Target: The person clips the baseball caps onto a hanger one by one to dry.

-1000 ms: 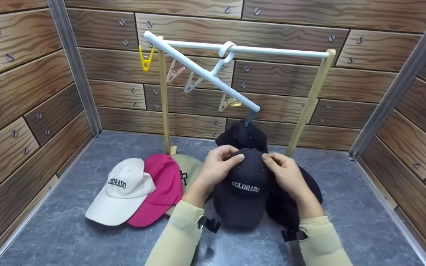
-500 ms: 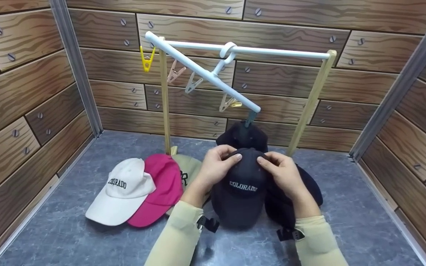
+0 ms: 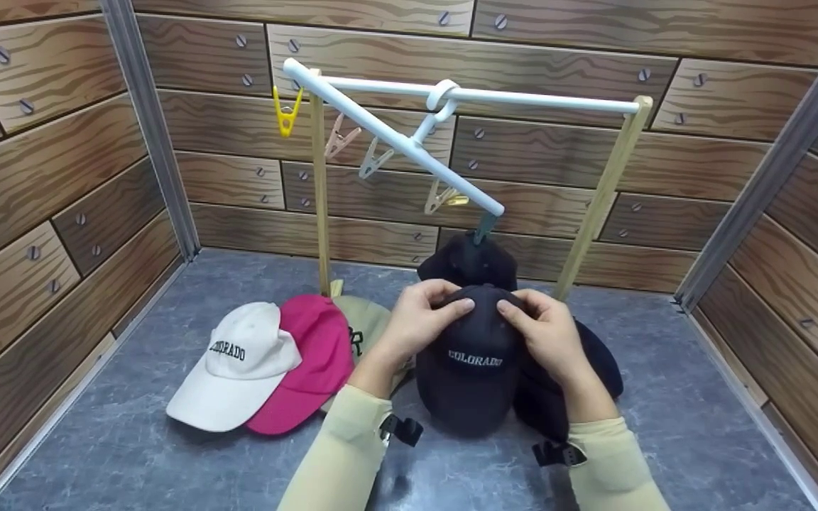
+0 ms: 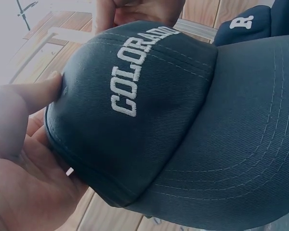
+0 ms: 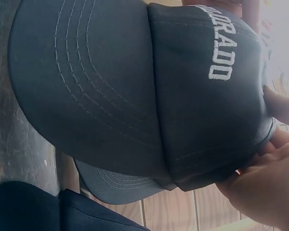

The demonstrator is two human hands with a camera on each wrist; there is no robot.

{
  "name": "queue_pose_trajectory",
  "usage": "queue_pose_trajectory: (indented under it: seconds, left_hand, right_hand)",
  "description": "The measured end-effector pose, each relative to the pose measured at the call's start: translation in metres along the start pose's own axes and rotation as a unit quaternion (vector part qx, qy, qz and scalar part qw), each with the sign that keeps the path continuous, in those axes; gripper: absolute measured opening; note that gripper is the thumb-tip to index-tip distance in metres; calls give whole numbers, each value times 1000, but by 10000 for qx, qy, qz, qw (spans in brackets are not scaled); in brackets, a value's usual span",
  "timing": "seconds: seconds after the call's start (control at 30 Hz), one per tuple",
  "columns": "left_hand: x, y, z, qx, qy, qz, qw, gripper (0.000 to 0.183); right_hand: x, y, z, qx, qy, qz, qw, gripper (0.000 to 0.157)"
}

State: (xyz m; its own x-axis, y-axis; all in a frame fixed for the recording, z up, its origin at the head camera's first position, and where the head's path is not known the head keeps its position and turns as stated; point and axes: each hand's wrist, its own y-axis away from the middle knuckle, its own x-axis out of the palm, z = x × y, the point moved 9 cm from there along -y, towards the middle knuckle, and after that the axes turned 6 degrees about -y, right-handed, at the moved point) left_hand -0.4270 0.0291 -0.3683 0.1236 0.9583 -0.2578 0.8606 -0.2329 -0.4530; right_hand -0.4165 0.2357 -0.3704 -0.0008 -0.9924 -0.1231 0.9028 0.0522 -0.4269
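Observation:
A dark baseball cap [image 3: 466,408] with white COLORADO lettering is held upright by its crown, brim downward and front towards me. My left hand [image 3: 416,323] pinches the crown's left side, thumb on the outer face and fingers behind. On the right side my right hand [image 3: 551,337] grips it the same way. Both wrist views show the thumbs on the cloth near the crown's edge. Right behind it hangs another dark cap [image 3: 466,262], held by a dark clothes peg [image 3: 484,228] at the hanger's low end. Part of that cap is hidden by the held one.
The white hanger [image 3: 388,135] hangs tilted from a white rod [image 3: 551,101] between wooden posts [image 3: 604,191]. Yellow [image 3: 286,113], pink and pale pegs dangle from it. White [image 3: 238,362], pink [image 3: 313,355] and khaki [image 3: 366,316] caps lie left; a dark cap [image 3: 602,362] lies right.
My right thumb has shifted slightly inward over the crown, and the held cap has swayed a little left and back. Both hands keep their grip; the hanging cap stays in place.

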Motion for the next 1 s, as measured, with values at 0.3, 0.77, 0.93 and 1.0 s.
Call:
queue_pose_trajectory:
  seconds: [0.3,0.77,0.93,1.0]
  left_hand:
    - [-2,0,-3,-5,-14,-166,9999,20]
    - [-11,0,-8,174,-197,-523,9983,15]
    - [-14,0,-9,237,-136,-649,9975,15]
    - [-15,-1,-9,237,-111,-677,9974,14]
  right_hand:
    - [2,2,9,-346,321,-225,9986,11]
    - [9,0,12,-660,575,-408,9953,11]
    - [13,-2,11,-620,559,-364,9958,12]
    - [13,-3,11,-632,546,-362,9958,13]
